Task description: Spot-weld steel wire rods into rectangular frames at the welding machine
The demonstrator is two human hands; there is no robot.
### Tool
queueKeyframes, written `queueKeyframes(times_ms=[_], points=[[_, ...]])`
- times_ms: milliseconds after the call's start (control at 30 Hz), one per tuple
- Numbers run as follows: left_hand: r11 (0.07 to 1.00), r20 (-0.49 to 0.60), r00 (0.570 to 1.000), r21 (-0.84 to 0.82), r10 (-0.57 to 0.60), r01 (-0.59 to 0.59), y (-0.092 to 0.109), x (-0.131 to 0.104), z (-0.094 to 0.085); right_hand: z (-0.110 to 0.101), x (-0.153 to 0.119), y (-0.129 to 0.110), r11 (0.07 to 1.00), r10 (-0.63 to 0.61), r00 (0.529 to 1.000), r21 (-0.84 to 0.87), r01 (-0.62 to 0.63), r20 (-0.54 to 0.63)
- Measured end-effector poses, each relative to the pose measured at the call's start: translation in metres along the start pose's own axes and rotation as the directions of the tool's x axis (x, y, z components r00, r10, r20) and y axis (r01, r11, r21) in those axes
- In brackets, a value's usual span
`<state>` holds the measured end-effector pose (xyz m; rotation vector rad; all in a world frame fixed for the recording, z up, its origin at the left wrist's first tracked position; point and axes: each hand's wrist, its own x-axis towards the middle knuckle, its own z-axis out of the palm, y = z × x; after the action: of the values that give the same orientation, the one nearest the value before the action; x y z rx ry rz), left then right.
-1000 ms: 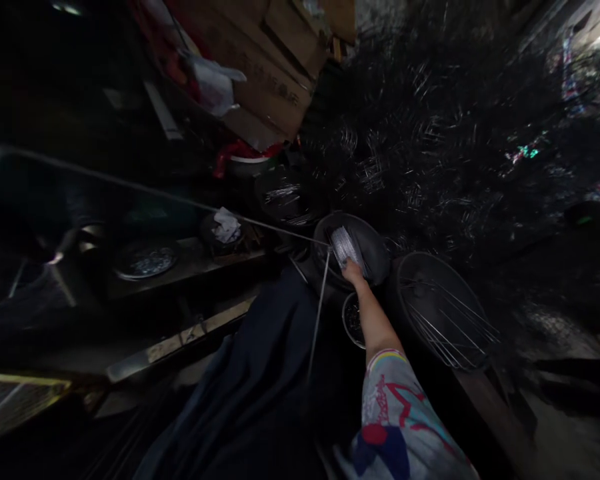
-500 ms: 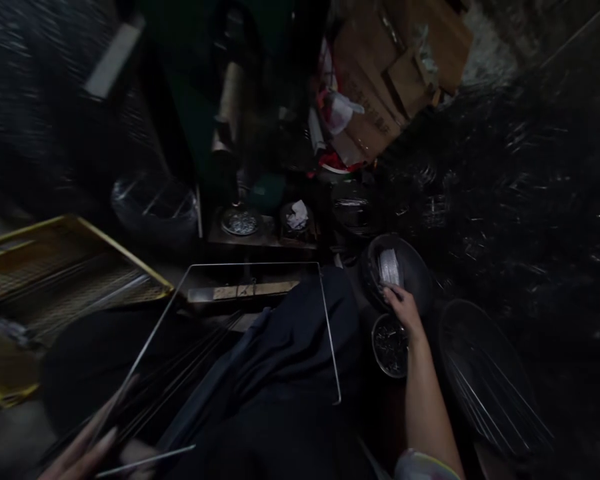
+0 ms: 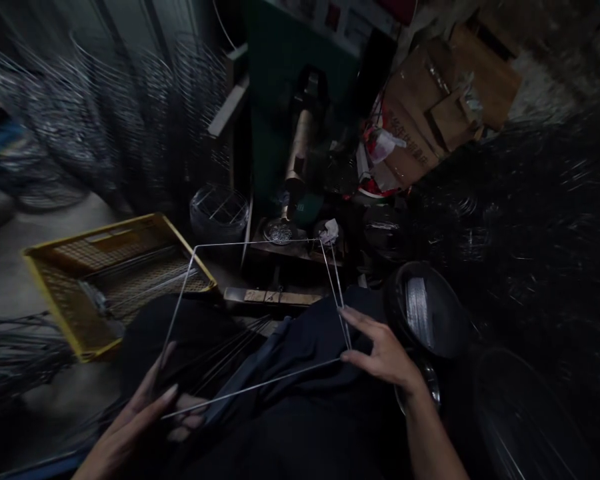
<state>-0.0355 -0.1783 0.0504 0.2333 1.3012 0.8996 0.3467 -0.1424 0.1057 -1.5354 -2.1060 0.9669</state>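
Observation:
A thin bent wire frame (image 3: 260,242) with roughly four sides hangs over my dark-clad lap. My left hand (image 3: 147,407) grips its lower left corner, with the wire between thumb and fingers. At the right side, my right hand (image 3: 377,347) pinches the frame's wires near its lower right corner, thumb below and fingers above. Two wires run close together there, up to the upper right corner. Beside my right forearm is a round dark container (image 3: 447,307) with a bundle of short wires (image 3: 418,307) in it.
A yellow crate (image 3: 70,320) holding wire rods lies at the left. Ahead stands a green machine (image 3: 273,100) with a metal arm (image 3: 299,150) above a dish of small metal pieces (image 3: 280,232). Cardboard boxes (image 3: 413,127) are at the upper right, stacked wire baskets (image 3: 100,113) at the upper left.
My right hand has left the wire bundle and taken hold of the wire frame's right side, where a second wire now shows. My left hand has moved up and right. The view has shifted left.

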Motion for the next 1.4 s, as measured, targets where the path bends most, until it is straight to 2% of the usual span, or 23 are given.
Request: queueKeyframes(times_ms=[133,633,767,933,1033,1167,1400], points=[[0.99,0.022,0.997,0.119,0.068,-0.07,-0.001,0.004,-0.004,0.015,0.012,0.0,0.992,-0.02,0.996,-0.119,0.03,0.084],[0.995,0.035,0.998,0.091,0.043,-0.046,-0.001,0.005,-0.004,0.025,0.017,0.0,0.98,0.03,0.988,-0.199,0.001,0.151],[0.989,0.1,0.993,0.126,0.064,-0.077,-0.009,0.011,0.006,0.048,0.034,-0.014,0.983,-0.045,0.981,-0.168,0.078,0.189],[0.994,0.241,0.968,0.07,0.069,-0.088,-0.019,0.02,0.023,0.089,0.052,-0.034,0.972,-0.219,0.93,-0.018,0.235,0.296],[0.996,0.255,0.963,0.017,0.084,-0.092,-0.02,0.021,0.025,0.096,0.047,-0.033,0.975,-0.195,0.951,-0.055,0.214,0.242],[0.992,0.267,0.956,0.006,0.118,-0.124,-0.019,0.021,0.022,0.089,0.038,-0.022,0.985,-0.155,0.981,-0.058,0.163,0.12],[0.991,0.278,0.952,-0.027,0.131,-0.128,-0.022,0.019,0.02,0.088,0.039,-0.023,0.983,-0.168,0.977,-0.057,0.177,0.129]])
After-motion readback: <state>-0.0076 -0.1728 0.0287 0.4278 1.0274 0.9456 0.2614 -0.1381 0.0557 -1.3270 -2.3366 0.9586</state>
